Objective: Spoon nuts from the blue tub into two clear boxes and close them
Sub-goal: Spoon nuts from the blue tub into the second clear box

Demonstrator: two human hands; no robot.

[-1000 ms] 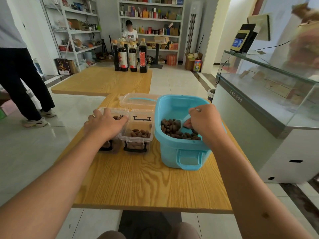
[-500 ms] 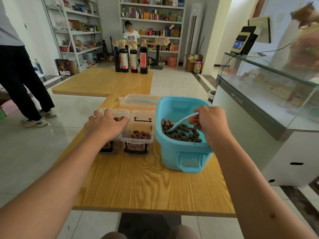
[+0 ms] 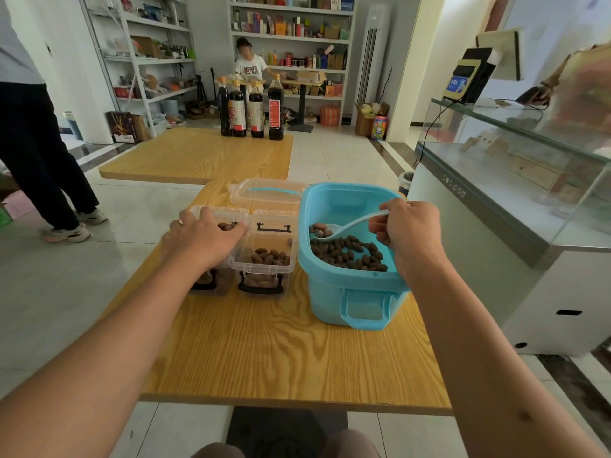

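The blue tub (image 3: 360,295) stands at the right of the wooden table (image 3: 281,352) with brown nuts (image 3: 347,254) in its bottom. My right hand (image 3: 408,231) grips a white spoon (image 3: 344,228) whose bowl, loaded with a few nuts, is lifted above the nut pile at the tub's left side. Two clear boxes with black latches sit side by side left of the tub. The right box (image 3: 264,266) is open and holds some nuts. My left hand (image 3: 201,239) rests on top of the left box (image 3: 218,282), covering most of it.
A clear lid with a blue handle (image 3: 267,191) lies behind the boxes. A glass display counter (image 3: 515,206) runs close along the right. A second wooden table (image 3: 201,157) with dark bottles (image 3: 251,109) stands further back. A person's legs (image 3: 36,160) are at the left.
My right hand lifted the spoon out of the nut pile with nuts in it and swung its bowl toward the tub's left side. My left hand stayed on the left box.
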